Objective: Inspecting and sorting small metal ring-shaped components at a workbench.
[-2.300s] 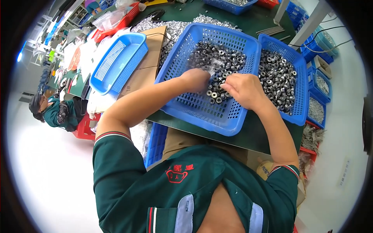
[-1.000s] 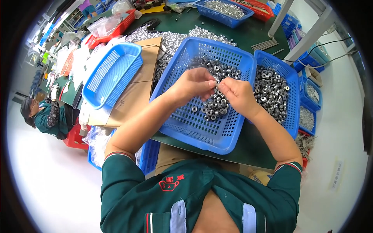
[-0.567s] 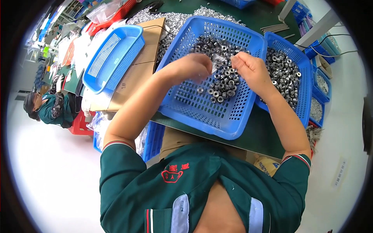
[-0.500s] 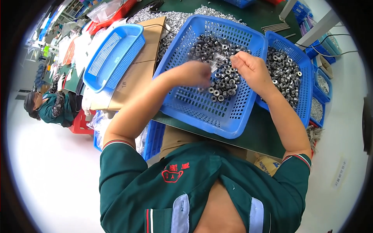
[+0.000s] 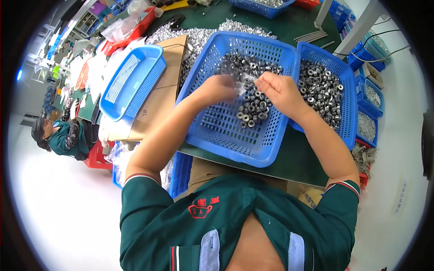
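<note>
One blue basket (image 5: 226, 151), many metal rings (image 5: 255, 110); right hand (image 5: 279, 90) pinched beside clear plastic (image 5: 245, 84), left hand (image 5: 219, 89) blurred, grip unclear.

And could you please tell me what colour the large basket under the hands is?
The large basket is blue, showing best in the head view.

Bright, fairly even white light fills the room, bleaching the floor (image 5: 68, 203) left of the worktop (image 5: 289, 25) almost to blankness, while a small lamp (image 5: 19, 74) flares bluish at the far left rim and silver pieces (image 5: 199, 38) toward the worktop's far edge glint hard. Shadows are soft, and the middle is reasonably crisp, except that the fingers (image 5: 228, 86) of the left hand (image 5: 218, 90) smear (their outlines partly dissolve). Fisheye distortion bows straight lines, detail softens beyond the worktop's left edge, and black vignetting swallows the corners.
</note>
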Demonstrator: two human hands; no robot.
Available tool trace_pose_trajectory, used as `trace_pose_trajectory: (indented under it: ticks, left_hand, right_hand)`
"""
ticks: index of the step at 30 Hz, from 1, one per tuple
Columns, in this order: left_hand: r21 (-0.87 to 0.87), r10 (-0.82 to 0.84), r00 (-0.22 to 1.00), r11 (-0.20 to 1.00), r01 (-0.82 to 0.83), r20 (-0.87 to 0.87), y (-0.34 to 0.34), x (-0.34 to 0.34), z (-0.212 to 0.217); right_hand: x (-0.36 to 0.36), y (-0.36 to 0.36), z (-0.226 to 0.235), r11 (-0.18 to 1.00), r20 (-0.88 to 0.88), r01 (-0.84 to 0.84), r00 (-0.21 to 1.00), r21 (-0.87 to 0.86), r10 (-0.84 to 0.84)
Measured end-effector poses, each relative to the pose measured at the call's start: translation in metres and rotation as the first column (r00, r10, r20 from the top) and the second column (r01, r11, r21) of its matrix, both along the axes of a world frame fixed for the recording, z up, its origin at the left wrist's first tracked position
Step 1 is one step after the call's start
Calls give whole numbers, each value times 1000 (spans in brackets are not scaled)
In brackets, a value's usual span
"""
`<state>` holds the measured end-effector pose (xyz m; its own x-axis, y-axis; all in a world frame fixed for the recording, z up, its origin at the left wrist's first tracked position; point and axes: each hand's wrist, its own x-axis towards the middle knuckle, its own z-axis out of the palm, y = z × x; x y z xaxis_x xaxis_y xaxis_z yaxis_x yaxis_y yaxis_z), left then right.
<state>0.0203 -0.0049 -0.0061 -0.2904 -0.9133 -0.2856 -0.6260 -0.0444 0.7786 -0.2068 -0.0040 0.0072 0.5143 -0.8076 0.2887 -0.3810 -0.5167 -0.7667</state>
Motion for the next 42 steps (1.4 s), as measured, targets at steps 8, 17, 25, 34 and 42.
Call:
trace_pose_trajectory:
  ticks: [8, 17, 25, 34, 42]
  left_hand:
    - [465, 362, 582, 885, 31, -728, 3, -14, 32]
    - [406, 291, 532, 907, 112, -796, 2, -24, 25]
    - [436, 290, 531, 884, 169, -796, 6, -20, 12]
    - [203, 121, 577, 976, 80, -808, 7, -24, 16]
    - [293, 190, 566, 951, 96, -802, 4, -20, 23]
  right_hand:
    - [2, 11, 3, 990, 52, 121, 992, -77, -117]
    - [3, 7, 2, 938, 15, 110, 994, -330, -111]
    - [7, 15, 5, 690, -76, 30, 989, -723, -124]
    - [8, 8, 3, 961, 16, 112, 994, -252, -111]
    - [0, -2, 2, 995, 108, 51, 992, 84, -60]
